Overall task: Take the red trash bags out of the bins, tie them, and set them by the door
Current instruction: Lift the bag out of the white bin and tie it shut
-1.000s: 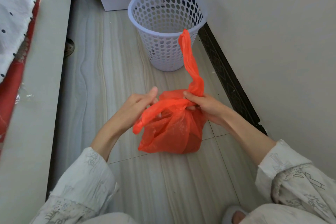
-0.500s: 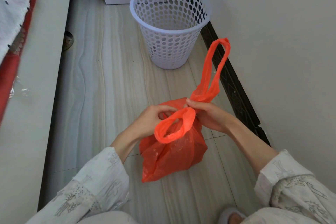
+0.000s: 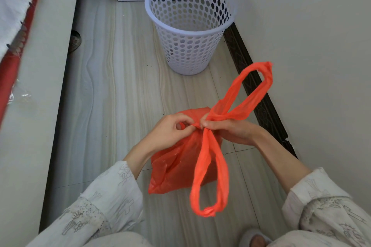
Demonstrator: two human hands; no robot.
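1. One red trash bag [image 3: 176, 164] is already out of the white perforated bin [image 3: 190, 26], which stands without a liner at the far end of the floor [image 3: 112, 94], near the wall [image 3: 301, 26] on the right.
2. The bag hangs above the floor tiles in the middle of the view, held up at its neck by both hands.
3. Its two handle loops are crossed at the neck. One loop [image 3: 249, 94] points up and to the right, toward the dark baseboard [image 3: 259, 94]; the other loop [image 3: 210, 178] hangs down in front of the bag.
4. I judge that the tying is in progress: the loops are crossed, but I cannot tell if a firm knot exists yet.
5. What is left, as far as I can see: to finish the knot and to carry the bag to the door, which is not in view. Other bins are not visible either.
6. The left hand [image 3: 170, 132] pinches the plastic at the crossing with curled fingers.
7. The right hand [image 3: 230, 130] grips the neck from the other side, its fingertips almost meeting those of the left.
8. Both forearms reach forward from pale printed sleeves [image 3: 112, 192].
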